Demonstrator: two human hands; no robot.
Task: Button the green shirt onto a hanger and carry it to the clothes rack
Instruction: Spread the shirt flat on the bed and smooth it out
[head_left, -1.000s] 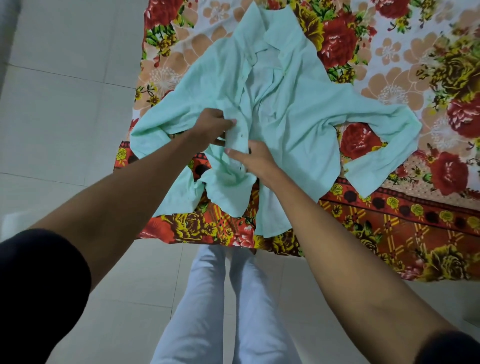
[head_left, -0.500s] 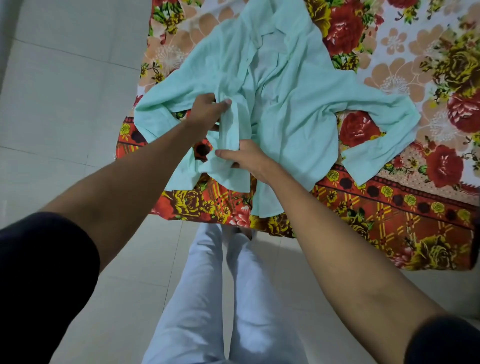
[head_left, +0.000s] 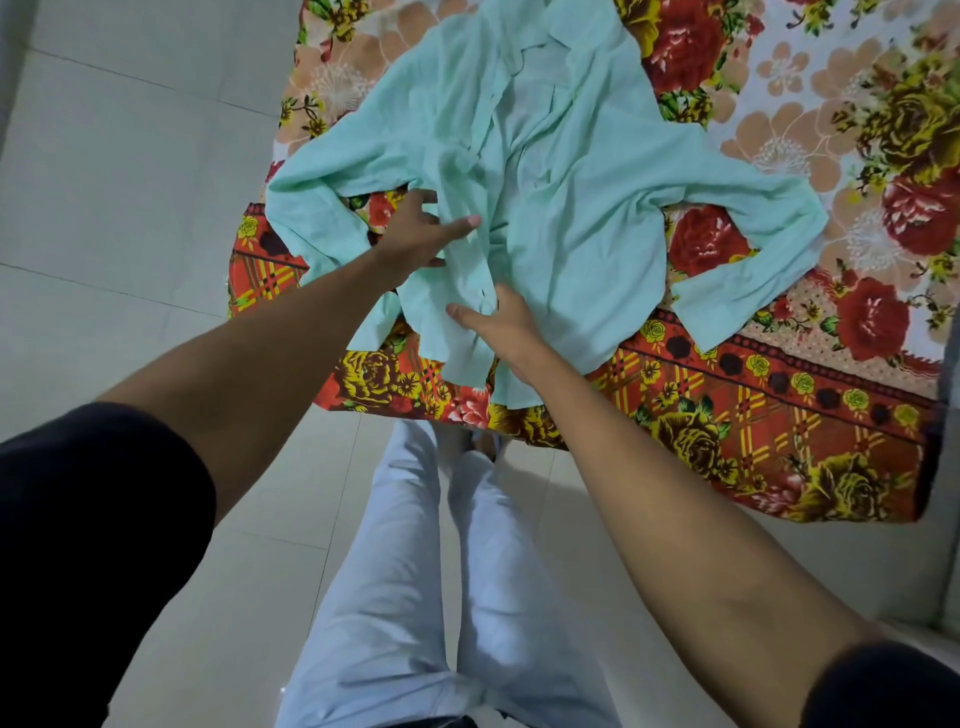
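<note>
The green shirt (head_left: 566, 208) lies spread, front up and rumpled, on a floral bedsheet (head_left: 779, 395) in the upper middle of the frame, its collar toward the top edge and its sleeves flung out to left and right. The left hand (head_left: 421, 231), just left of centre, rests on the shirt's left front panel with fingers straight and spread. The right hand (head_left: 501, 325), just below it, pinches the buttoned edge near the hem between thumb and fingers. The sheet's red and yellow border hangs over the near edge. Pale floor tiles (head_left: 130, 182) fill the left side, and the person's light trousers (head_left: 415, 571) show at bottom centre.
</note>
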